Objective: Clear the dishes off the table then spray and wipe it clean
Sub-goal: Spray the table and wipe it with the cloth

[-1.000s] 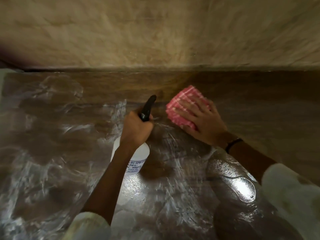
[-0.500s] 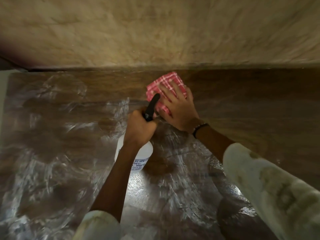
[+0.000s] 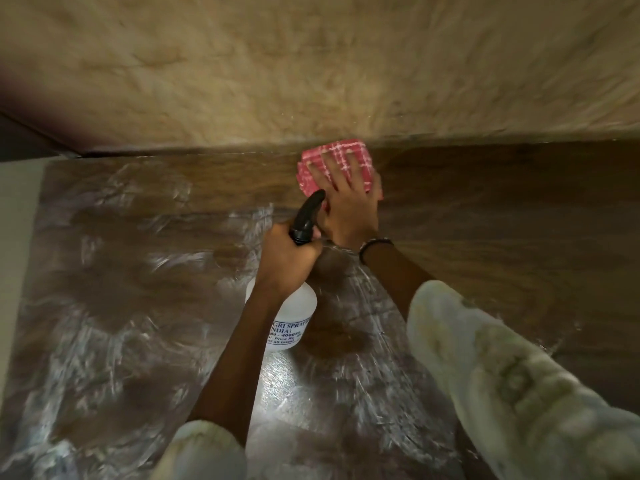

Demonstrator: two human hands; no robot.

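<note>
A dark wooden table (image 3: 502,209) fills the view, with wet white streaks across its left and middle. My left hand (image 3: 285,259) grips the neck of a white spray bottle (image 3: 294,318) with a black nozzle, held just above the tabletop. My right hand (image 3: 348,199) presses flat, fingers spread, on a folded red-and-white checked cloth (image 3: 311,174) at the table's far edge, right beside the wall. The nozzle tip overlaps the heel of my right hand. No dishes are in view.
A beige mottled wall (image 3: 311,64) runs along the table's far edge. The table's left edge (image 3: 43,216) meets a pale surface. The right part of the tabletop looks dry and unstreaked.
My right hand has slid the cloth leftward and away from me, up to the wall. My left hand with the bottle has stayed almost in place.
</note>
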